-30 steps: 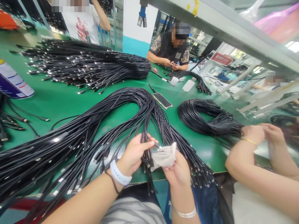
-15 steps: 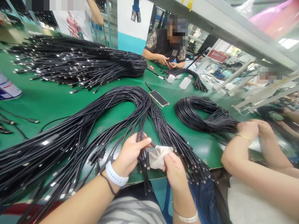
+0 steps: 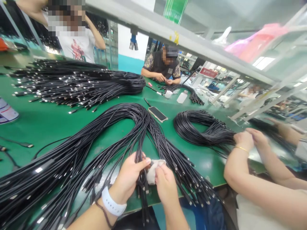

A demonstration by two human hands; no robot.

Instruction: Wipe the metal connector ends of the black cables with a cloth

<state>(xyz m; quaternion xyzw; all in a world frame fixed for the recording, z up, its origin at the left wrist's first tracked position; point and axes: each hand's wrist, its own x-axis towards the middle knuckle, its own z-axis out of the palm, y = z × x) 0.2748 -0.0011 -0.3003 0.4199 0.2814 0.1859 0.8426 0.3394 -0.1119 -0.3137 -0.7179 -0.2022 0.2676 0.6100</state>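
My left hand is closed around several black USB cables at the front of the green table, its thumb pressing on one cable's end. In my right hand a whitish cloth is pinched and folded against that cable end, which it partly hides. The held cables belong to a large arched bundle of black cables. Its ends fan out to the left and to the right of my hands, with metal plugs showing.
A phone lies behind the bundle. Beyond are a big cable pile, a coiled bundle and a small bottle. A co-worker's arms reach in on the right. Another person sits across; a metal beam crosses overhead.
The view has tilted up, so the table appears lower. My right hand and the cloth have come closer to my left hand, covering more of the cable end. Both hands keep their hold.
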